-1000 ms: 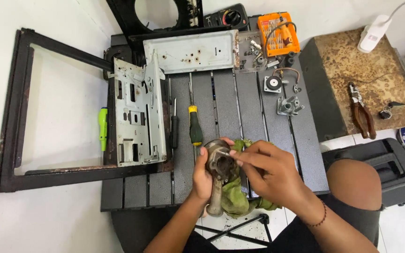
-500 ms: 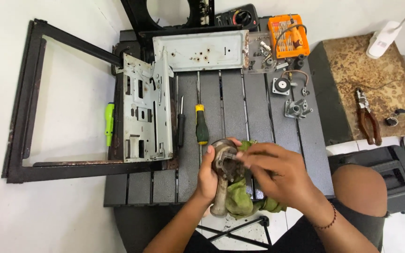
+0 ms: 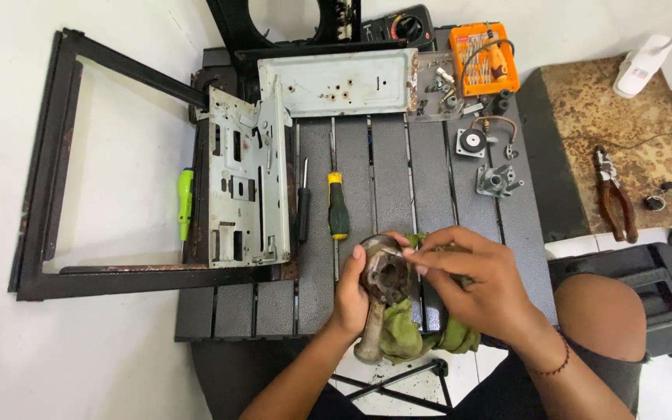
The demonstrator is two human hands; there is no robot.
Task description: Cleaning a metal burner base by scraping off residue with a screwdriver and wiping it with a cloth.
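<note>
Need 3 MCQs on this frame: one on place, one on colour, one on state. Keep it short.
1. Where do the pliers lie?
A) on the brown stone slab
B) on the slatted table
C) on the floor

2. What colour is the bit case?
A) blue
B) orange
C) white

3. What is the left hand doing?
A) resting flat on the table
B) gripping a screwdriver
C) gripping the rusty metal part

Answers:
1 A, they rest on the slab right of the table.
2 B, its tray is orange.
3 C, its fingers wrap the part while the right hand works at its top.
</note>
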